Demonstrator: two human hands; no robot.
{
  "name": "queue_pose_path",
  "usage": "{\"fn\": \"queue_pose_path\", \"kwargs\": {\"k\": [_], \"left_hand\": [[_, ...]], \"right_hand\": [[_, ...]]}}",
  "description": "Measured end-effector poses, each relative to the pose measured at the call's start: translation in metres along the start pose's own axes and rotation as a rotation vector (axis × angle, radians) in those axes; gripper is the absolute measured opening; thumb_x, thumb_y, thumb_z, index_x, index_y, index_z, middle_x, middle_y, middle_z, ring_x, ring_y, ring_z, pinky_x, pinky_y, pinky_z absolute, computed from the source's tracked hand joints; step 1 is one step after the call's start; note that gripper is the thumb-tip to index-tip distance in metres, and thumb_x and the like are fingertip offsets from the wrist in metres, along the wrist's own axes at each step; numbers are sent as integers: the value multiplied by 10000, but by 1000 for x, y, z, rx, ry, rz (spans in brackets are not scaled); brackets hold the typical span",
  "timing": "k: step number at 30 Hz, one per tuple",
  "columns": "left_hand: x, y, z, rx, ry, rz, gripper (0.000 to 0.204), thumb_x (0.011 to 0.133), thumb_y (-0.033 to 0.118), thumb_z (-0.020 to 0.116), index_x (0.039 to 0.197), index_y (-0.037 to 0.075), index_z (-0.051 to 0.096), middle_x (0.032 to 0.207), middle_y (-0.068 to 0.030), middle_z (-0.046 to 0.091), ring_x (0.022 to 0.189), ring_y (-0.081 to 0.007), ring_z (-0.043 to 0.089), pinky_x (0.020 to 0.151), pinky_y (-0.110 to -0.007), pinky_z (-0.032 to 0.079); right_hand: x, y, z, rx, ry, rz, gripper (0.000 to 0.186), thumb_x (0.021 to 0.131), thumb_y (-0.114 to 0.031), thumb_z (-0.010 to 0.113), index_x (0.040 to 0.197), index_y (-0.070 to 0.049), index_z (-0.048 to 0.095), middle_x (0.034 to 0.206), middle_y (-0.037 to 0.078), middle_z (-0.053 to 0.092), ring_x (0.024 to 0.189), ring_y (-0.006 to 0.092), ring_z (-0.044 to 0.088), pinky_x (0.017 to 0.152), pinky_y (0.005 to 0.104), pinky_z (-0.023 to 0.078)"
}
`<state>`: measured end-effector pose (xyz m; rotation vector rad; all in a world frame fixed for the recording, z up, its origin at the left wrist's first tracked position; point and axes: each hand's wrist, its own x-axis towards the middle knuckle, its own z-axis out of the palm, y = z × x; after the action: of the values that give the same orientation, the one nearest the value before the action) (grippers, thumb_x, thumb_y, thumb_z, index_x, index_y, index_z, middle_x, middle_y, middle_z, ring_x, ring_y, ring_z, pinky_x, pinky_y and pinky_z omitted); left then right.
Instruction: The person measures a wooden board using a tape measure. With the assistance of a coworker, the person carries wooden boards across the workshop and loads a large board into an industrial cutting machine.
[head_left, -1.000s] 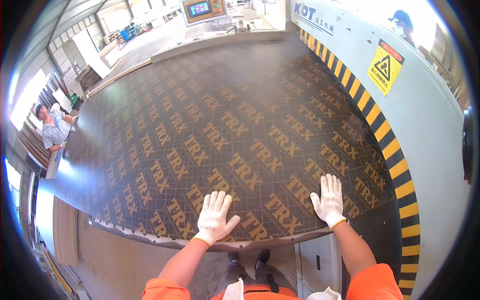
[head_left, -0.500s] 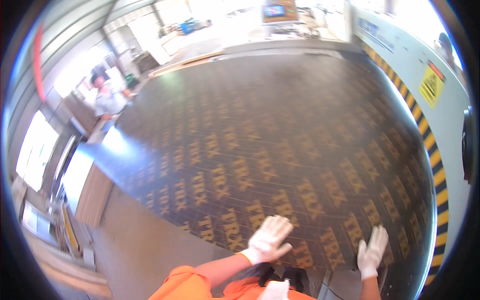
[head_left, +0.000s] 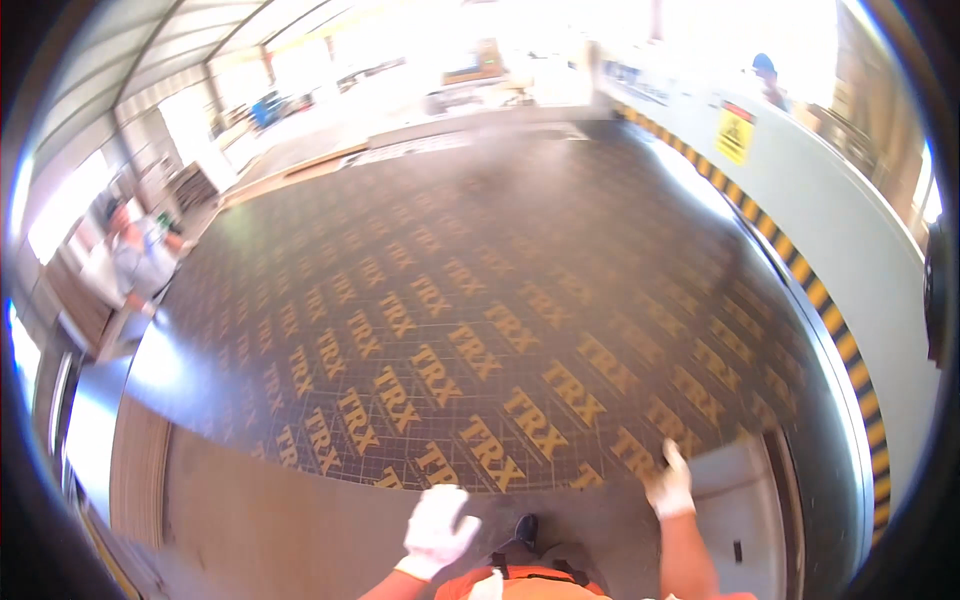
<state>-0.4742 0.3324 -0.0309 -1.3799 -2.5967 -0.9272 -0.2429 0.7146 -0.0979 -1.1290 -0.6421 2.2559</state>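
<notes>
Broadly, the head view is filled by a dark film-faced panel (head_left: 450, 300) with repeated gold lettering, lying flat and face up in front of the person, its near edge just by the hands and its far end reaching toward the bright back of the workshop. The white-gloved left hand (head_left: 436, 530) is at the middle of that edge, fingers extended and thumb held apart, with nothing visible in its grasp; blur hides whether the fingertips touch the panel. The white-gloved right hand (head_left: 668, 488) is turned side-on near the panel's near right part, fingers pointing away; whether it pinches the edge or merely rests against it cannot be told. To the right runs black-and-yellow striped edging (head_left: 800, 270) along a pale machine wall (head_left: 822, 205); at the far left a co-worker (head_left: 140, 255) stands by the panel's left side, and a stack of boards (head_left: 140, 470) sits nearer. Judging by its breadth, the panel is likely stiff and heavy for one person, its sheen suggesting a slick face that gives bare palms little purchase. The near edge, taken with hands well apart, thumbs above and fingers beneath, looks the soundest hold; its corners may chip if knocked.
</notes>
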Motion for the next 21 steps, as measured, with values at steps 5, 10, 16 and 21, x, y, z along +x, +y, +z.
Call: {"fn": "queue_pose_path", "kwargs": {"k": [5,10,16,21], "left_hand": [[-81,-82,-11,-303,53,-729,586,985,326,757,1490,51,645,1495,-190,667,1352,-359,662,1166,-439,505],[-149,-177,-41,-495,-20,-804,572,1031,334,718,1502,19,633,1461,-160,693,1335,-267,662,1144,-387,497],[-144,-294,-76,-871,95,-1170,750,1005,516,753,1549,34,565,1445,-183,668,1317,-354,650,1161,-491,486],[-30,-254,-29,-1249,196,-1240,826,956,623,782,1512,53,560,1473,-178,630,1323,-370,633,1202,-551,470]], "right_hand": [[19,25,-1,148,355,-341,457,976,-220,825,1314,44,667,1251,132,710,894,254,714,758,430,618],[2,31,-31,127,345,-388,227,1008,-183,789,1115,-16,677,940,65,691,596,186,615,697,440,656],[-13,40,-11,122,399,-412,205,1013,-176,779,1104,-18,686,932,63,708,645,186,658,693,398,659],[-1,82,7,-23,173,-323,874,1003,-510,757,1637,-3,436,1654,194,501,1420,407,572,1173,559,483]]}}
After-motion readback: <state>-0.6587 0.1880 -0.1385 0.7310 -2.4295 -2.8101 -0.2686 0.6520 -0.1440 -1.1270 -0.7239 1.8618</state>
